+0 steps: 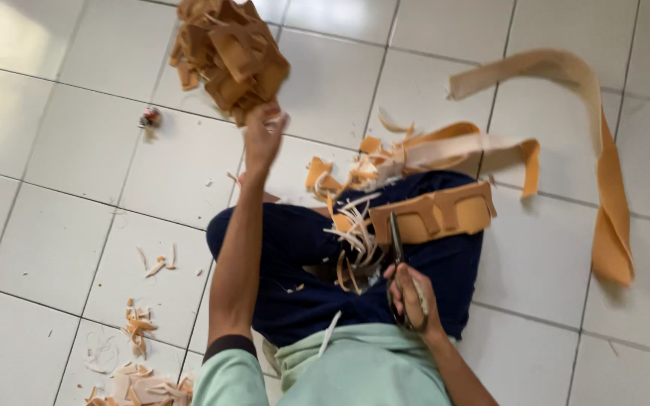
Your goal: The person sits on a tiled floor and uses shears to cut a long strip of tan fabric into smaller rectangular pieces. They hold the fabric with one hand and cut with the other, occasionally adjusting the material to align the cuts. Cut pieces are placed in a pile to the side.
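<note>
While seated: scissors, right grip.

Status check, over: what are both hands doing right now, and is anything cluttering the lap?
Left hand raised at the tan cut-piece pile. Right hand grips scissors beside a stack of tan cut shapes. Trimmings litter the lap.

Left hand beside tan cutouts, right hand holding scissors

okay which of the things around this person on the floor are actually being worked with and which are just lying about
In use:
left hand reaching toward pile of tan cut pieces
right hand holding scissors
stack of tan pieces on lap

Lying about:
long tan strip
trimmings
small round object
</note>
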`<state>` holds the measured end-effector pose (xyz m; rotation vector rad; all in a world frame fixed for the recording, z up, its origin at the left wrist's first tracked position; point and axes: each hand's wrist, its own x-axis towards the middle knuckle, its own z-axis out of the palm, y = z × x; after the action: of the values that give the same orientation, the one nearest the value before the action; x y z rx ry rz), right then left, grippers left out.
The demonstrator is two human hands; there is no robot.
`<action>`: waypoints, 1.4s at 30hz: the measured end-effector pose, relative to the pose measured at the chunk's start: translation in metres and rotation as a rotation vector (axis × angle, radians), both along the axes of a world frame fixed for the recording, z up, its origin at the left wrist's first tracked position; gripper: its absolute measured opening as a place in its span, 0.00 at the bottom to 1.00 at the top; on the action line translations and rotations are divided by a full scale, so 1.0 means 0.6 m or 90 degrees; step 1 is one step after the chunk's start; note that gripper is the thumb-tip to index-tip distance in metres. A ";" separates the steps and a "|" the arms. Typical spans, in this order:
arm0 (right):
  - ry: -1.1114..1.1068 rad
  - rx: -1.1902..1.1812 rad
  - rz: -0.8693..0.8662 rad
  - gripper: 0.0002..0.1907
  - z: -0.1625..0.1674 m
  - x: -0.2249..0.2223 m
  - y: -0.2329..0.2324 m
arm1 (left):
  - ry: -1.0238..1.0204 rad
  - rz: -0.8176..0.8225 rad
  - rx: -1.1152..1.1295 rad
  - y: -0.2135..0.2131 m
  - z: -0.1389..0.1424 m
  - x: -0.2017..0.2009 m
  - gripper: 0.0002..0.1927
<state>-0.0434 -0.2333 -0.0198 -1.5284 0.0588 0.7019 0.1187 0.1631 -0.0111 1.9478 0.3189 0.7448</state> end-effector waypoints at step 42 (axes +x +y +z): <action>-0.154 -0.030 -0.018 0.32 0.075 0.000 -0.004 | -0.041 -0.053 -0.869 -0.450 -0.010 -0.183 0.18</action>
<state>-0.0433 -0.2354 0.0250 -1.6450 -0.0862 0.4919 0.0086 -0.1070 -0.0168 0.6348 0.5163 0.3306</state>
